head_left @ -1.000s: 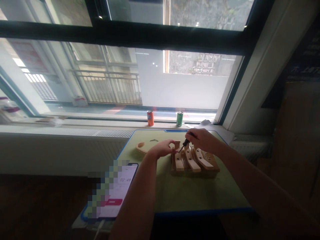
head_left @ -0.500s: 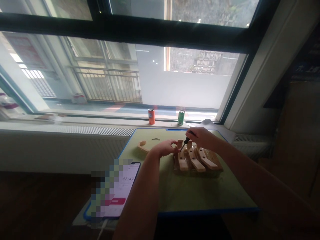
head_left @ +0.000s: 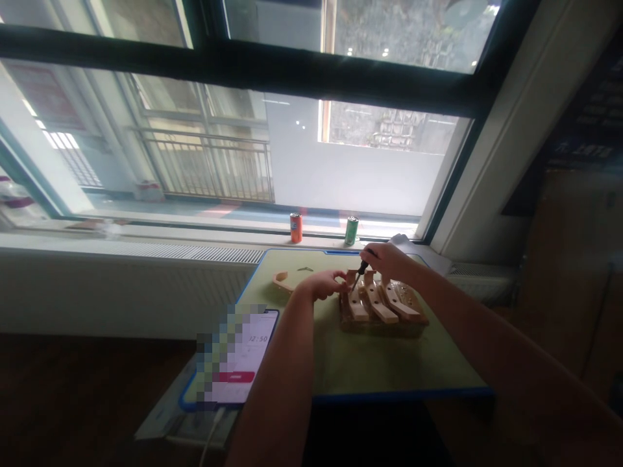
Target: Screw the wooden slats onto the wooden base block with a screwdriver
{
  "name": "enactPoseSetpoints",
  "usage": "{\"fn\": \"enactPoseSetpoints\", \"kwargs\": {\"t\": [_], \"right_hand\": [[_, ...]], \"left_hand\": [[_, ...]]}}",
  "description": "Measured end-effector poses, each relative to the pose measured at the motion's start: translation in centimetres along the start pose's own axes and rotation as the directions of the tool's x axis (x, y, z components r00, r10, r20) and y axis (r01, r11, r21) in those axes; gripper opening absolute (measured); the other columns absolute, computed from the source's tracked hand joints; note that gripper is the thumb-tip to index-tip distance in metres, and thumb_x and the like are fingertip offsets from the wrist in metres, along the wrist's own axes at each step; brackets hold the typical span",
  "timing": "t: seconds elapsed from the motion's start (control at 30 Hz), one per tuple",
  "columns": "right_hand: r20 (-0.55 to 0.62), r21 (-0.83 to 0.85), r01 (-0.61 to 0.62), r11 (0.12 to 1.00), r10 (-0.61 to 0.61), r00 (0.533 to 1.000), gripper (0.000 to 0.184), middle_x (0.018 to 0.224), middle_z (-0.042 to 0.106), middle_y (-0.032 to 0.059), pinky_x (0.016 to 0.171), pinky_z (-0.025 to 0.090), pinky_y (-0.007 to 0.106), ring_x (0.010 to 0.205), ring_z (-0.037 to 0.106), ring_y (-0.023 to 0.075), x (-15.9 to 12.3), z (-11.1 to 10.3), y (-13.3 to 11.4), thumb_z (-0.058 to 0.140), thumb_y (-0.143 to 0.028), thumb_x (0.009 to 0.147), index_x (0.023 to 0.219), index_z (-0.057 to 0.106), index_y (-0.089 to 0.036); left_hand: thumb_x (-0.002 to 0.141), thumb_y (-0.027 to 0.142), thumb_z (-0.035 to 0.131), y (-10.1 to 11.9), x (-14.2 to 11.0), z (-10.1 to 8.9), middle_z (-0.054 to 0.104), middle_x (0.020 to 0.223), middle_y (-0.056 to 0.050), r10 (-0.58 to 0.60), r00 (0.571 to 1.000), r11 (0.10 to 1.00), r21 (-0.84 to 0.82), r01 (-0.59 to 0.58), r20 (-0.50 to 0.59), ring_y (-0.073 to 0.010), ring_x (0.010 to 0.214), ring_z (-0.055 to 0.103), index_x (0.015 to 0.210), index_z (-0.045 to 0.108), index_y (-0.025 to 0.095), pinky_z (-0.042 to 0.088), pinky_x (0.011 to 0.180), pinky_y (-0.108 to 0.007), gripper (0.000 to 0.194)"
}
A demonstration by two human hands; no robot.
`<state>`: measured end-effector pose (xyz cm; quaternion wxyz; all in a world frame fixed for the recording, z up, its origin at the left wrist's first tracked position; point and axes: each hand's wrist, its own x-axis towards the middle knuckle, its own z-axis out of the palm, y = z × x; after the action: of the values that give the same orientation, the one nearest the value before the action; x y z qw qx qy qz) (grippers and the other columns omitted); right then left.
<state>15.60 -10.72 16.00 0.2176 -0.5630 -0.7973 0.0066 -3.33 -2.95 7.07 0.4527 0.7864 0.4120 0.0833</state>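
Note:
A wooden assembly (head_left: 384, 311) with several slanted hook-like pieces lies on a green mat (head_left: 370, 363). My right hand (head_left: 389, 259) is closed round a small black-handled screwdriver (head_left: 361, 268), its tip down at the leftmost wooden piece. My left hand (head_left: 325, 283) pinches that piece's upper left end, fingers curled. A loose curved wooden piece (head_left: 282, 281) lies on the mat to the left, with a small thin part (head_left: 305, 268) behind it.
A phone (head_left: 238, 357) with a running timer lies at the mat's left front corner, a cable leading from it. An orange can (head_left: 295, 227) and a green can (head_left: 351, 231) stand on the window sill. A radiator grille runs along the sill.
The view has shifted a little; both hands stay at the leftmost wooden piece with the screwdriver. The phone's timer has advanced.

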Motion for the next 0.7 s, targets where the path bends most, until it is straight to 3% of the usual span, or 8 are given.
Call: {"fn": "enactPoseSetpoints", "kwargs": {"t": [0.2,0.47,0.63,0.7], "right_hand": [[0.013,-0.048,-0.032,0.998,0.033,0.999,0.036,0.063,0.061,0.0040,0.052,0.029,0.023,0.054,0.049,0.0114,0.2,0.1,0.5,0.036,-0.038,0.088,0.076,0.060,-0.014],[0.041,-0.169,-0.007,0.986,0.014,0.999,0.046,0.059,0.060,0.0037,0.051,0.029,0.023,0.051,0.047,0.0108,0.5,-0.2,0.0,0.036,-0.046,0.087,0.070,0.062,-0.014],[0.047,-0.224,0.108,0.969,-0.100,0.994,0.036,0.078,0.067,0.0040,0.059,0.034,0.023,0.065,0.056,0.0126,1.2,-0.3,-1.3,0.042,-0.044,0.087,0.094,0.066,-0.018],[0.087,-0.309,0.122,0.943,-0.100,0.991,0.041,0.079,0.067,0.0065,0.060,0.035,0.024,0.068,0.058,0.0153,1.0,-0.5,-2.1,0.037,-0.046,0.089,0.093,0.065,-0.017]], "left_hand": [[0.060,0.057,0.066,-0.6,0.2,0.2,0.052,0.078,0.001,-0.003,0.998,0.988,-0.157,0.014,0.070,-0.0031,0.046,0.027,0.118,0.050,0.030,0.022,0.042,-0.018,0.066],[0.057,0.057,0.069,-0.7,0.6,0.1,0.051,0.078,0.001,-0.015,0.998,0.984,-0.176,0.025,0.062,-0.0038,0.048,0.030,0.115,0.051,0.029,0.023,0.042,-0.018,0.067],[0.059,0.056,0.068,-0.5,0.3,0.2,0.054,0.086,-0.001,-0.030,0.998,0.983,-0.180,0.038,0.050,-0.0045,0.051,0.033,0.117,0.051,0.029,0.025,0.043,-0.018,0.066],[0.059,0.055,0.068,-0.4,0.1,0.2,0.055,0.089,-0.002,-0.032,0.999,0.985,-0.171,0.039,0.043,-0.0052,0.053,0.036,0.117,0.051,0.029,0.026,0.044,-0.017,0.066]]}}
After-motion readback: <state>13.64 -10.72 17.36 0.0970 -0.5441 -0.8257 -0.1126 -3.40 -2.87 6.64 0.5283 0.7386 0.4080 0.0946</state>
